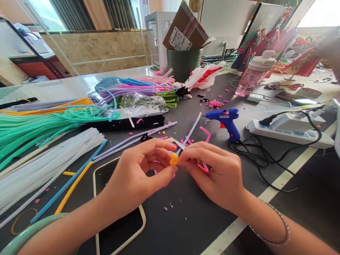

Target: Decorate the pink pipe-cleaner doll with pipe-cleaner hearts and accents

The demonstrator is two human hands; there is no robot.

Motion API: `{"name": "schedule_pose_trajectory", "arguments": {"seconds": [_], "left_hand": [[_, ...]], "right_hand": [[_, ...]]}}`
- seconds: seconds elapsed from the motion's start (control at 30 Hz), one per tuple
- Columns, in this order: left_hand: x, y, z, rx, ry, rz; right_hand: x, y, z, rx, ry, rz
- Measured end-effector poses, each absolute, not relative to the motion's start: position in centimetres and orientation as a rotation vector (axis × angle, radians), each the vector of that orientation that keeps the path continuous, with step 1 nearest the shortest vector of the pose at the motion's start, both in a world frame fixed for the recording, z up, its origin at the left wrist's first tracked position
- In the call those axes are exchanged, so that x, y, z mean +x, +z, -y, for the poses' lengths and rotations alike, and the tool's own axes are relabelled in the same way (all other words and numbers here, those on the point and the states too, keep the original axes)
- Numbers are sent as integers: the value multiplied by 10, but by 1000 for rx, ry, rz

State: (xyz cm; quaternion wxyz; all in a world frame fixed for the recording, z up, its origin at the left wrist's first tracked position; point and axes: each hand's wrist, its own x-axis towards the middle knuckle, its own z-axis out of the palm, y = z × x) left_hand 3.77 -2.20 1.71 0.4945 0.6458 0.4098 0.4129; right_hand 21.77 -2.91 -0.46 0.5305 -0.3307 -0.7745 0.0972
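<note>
A small yellow piece of pipe cleaner [174, 159] sits between my two hands, over the middle of the table. My left hand [143, 170] pinches it between thumb and fingers. The fingertips of my right hand [215, 170] meet its right side. A pair of scissors [179, 143] is in my right hand, with the blade sticking out past the index finger and a red-orange handle partly hidden under the palm. Behind my hands lie pale lilac pipe cleaners [193, 126] and bent pink pieces [205, 134]. Below my left forearm is a dark tablet or phone with a pale rim [119, 230].
Pipe cleaner bundles in green [39, 129], white [53, 163] and purple [130, 92] fill the left. A blue glue gun [225, 120] stands right of centre, near a power strip [289, 132] with black cables. Further back are a pink bottle [255, 76] and a dark green bin [183, 63].
</note>
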Motion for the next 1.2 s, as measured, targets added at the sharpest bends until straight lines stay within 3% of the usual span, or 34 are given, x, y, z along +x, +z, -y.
{"name": "schedule_pose_trajectory", "arguments": {"seconds": [0.47, 1.03, 1.2], "left_hand": [[35, 22, 20, 1847, 1059, -1020], [35, 25, 21, 1779, 1065, -1077], [33, 26, 20, 1784, 1085, -1099]], "right_hand": [[220, -5, 27, -803, 452, 1831], [220, -3, 26, -855, 421, 1790], [238, 13, 21, -1056, 360, 1828]]}}
